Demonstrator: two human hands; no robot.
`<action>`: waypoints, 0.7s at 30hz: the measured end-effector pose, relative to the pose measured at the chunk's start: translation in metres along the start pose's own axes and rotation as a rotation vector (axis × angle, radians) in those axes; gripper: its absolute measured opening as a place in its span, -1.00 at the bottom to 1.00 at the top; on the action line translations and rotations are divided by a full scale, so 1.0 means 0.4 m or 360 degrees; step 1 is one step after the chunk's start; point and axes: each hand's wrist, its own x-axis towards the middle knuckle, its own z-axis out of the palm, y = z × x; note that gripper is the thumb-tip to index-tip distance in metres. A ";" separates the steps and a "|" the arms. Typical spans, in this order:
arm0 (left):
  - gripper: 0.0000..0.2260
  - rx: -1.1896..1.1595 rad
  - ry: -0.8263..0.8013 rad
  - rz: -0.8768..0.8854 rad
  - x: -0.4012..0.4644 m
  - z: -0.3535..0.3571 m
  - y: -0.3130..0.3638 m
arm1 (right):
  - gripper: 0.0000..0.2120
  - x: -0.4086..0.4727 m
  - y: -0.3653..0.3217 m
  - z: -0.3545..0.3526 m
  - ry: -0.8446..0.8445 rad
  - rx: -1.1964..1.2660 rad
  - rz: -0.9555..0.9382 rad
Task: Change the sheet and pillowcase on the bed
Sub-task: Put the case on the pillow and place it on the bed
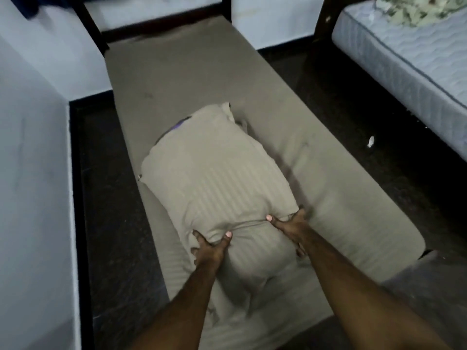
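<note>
two hands on pillow (214, 178) | left hand (209, 246) and right hand (290, 223) pinch pillowcase (242, 269) near end, bunching slack | pillow lies on sheeted bed (177, 72) for support

Both hands, left hand (209, 246) and right hand (290, 223), gripping the beige-cased pillow (214, 183) on the sheeted bed (161, 79).

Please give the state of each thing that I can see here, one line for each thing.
pillow: in a beige striped case, lying on the bed, a purple bit showing at its far end.
sheet: beige, spread over the mattress.
left hand: grip on the pillow's near end.
right hand: grip on the pillow's near end.
second mattress: bare, a patterned cloth on top.
</note>
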 end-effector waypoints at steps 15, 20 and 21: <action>0.14 -0.0351 -0.0154 0.0076 0.001 -0.177 -0.049 | -0.16 -0.180 -0.129 0.115 -0.0059 0.0480 -0.0099; -0.13 -0.0860 -0.0199 0.0124 -0.065 -0.326 -0.059 | -0.27 -0.414 -0.282 0.198 0.0279 0.0038 -0.0347; -0.13 -0.0937 -0.0256 0.0092 -0.076 -0.363 -0.062 | -0.39 -0.486 -0.324 0.214 0.0312 -0.0068 -0.0437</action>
